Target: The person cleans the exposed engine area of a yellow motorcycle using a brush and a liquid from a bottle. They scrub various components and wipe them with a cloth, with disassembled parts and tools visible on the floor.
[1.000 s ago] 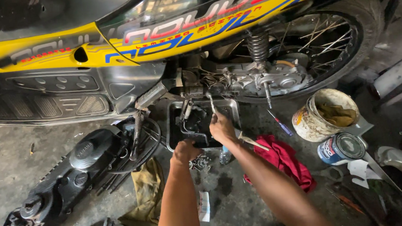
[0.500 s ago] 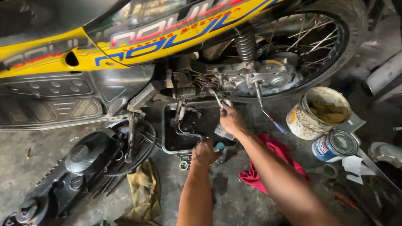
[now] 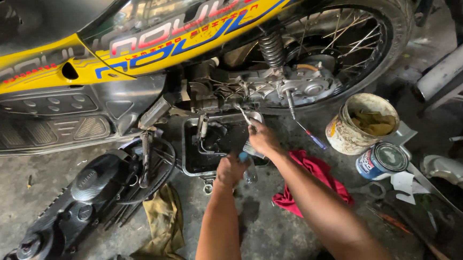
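Clearly the work sits over the black drain pan (image 3: pixel 195 161), which lies on the concrete floor under the engine of the yellow motorcycle (image 3: pixel 130 50). The right hand (image 3: pixel 263 137) is closed around a slim metal tool (image 3: pixel 244 115) and lifts its tip toward the engine case (image 3: pixel 293 86) just above the pan's far rim. The left hand (image 3: pixel 229 170) is curled at the pan's near edge, touching a small bottle-like thing with a blue top (image 3: pixel 246 165); whether it truly grips it I cannot tell. As a judgement, the likeliest trouble is a slip: if the tool's tip skids off the greasy case, the knuckles could strike the screwdriver (image 3: pixel 301 121) hanging down from the engine just right of the pan. A knock from either forearm could also tip the pan or the small bottle and spread oil across the floor toward the red rag (image 3: pixel 312 181) near the pan's right corner. The dirty white bucket (image 3: pixel 363 123) and the blue tin (image 3: pixel 381 160) stand well right of the pan, out of easy reach of an elbow. Much is hard to read: the pan's inside is dark, the tool's working end is lost among wires and cast metal, and the engine cover (image 3: pixel 70 209) left of the pan runs out of view.
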